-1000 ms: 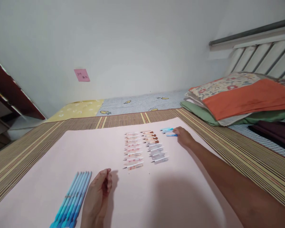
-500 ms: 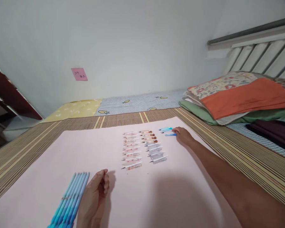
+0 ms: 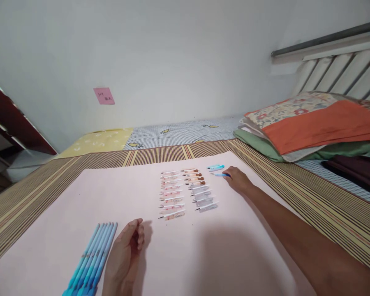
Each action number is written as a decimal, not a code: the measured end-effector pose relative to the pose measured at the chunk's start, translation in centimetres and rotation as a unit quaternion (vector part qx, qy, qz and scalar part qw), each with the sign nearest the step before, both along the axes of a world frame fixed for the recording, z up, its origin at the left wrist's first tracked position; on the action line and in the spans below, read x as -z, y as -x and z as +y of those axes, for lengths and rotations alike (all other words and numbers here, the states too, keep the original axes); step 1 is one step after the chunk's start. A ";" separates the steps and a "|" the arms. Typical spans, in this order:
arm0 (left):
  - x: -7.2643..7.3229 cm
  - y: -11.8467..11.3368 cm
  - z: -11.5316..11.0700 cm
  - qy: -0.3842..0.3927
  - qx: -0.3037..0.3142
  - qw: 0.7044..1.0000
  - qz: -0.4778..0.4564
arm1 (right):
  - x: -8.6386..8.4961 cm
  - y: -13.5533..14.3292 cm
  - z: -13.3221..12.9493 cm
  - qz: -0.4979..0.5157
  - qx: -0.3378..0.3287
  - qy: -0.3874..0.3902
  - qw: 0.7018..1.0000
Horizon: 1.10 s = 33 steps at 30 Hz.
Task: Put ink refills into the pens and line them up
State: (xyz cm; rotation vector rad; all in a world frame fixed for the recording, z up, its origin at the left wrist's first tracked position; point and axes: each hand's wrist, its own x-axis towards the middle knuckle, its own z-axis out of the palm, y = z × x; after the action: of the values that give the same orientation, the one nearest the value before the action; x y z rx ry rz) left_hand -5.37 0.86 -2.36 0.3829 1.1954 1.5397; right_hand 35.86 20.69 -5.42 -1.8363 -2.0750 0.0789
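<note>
Head cam — blue pen [image 3: 219,174] juts L from R grip [image 3: 238,179] — nr light-blue pens [image 3: 218,167].

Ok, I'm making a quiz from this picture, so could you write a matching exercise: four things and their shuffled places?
1. right hand
2. left hand
3. pink note
4. orange-and-floral cloth

A. on the wall
B. atop green cloth
C. at a small blue pen part
D. beside the long blue pens

Pairs: 1-C, 2-D, 3-A, 4-B
</note>
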 end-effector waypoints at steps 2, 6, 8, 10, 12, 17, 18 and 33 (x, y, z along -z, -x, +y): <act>0.2 0.1 0.0 0.000 0.004 1.000 -0.001 | -0.2 0.4 -0.4 -0.010 0.001 0.014 1.000; 0.5 0.4 0.0 -0.010 0.012 1.000 -0.009 | -0.9 0.4 -1.4 -0.042 0.000 0.059 0.997; 0.5 0.4 0.0 -0.011 0.011 1.000 -0.012 | -1.4 0.1 -2.0 -0.066 -0.006 0.089 0.994; 0.4 0.2 0.0 -0.009 0.013 1.000 -0.016 | -1.8 -0.1 -2.7 -0.091 0.000 0.121 0.989; 0.2 0.0 0.0 -0.011 0.013 1.000 -0.018 | -2.1 -0.3 -3.4 -0.109 0.014 0.151 0.982; 0.3 -0.1 0.2 -0.014 0.008 1.000 -0.025 | -2.4 -0.5 -5.7 -0.111 0.033 0.186 0.976; 0.3 0.0 0.2 -0.015 0.007 1.000 -0.026 | -2.5 -0.5 -6.3 -0.106 0.033 0.185 0.977; 0.1 -0.6 0.0 -0.027 0.007 1.000 -0.011 | -3.1 12.8 -17.0 0.021 -0.135 0.167 0.976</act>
State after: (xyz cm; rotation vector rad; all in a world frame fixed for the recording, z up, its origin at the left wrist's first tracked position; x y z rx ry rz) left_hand -4.75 0.90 -2.43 0.4075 1.1335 1.5634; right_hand 23.02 3.64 -2.32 -1.6910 -2.3830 0.5637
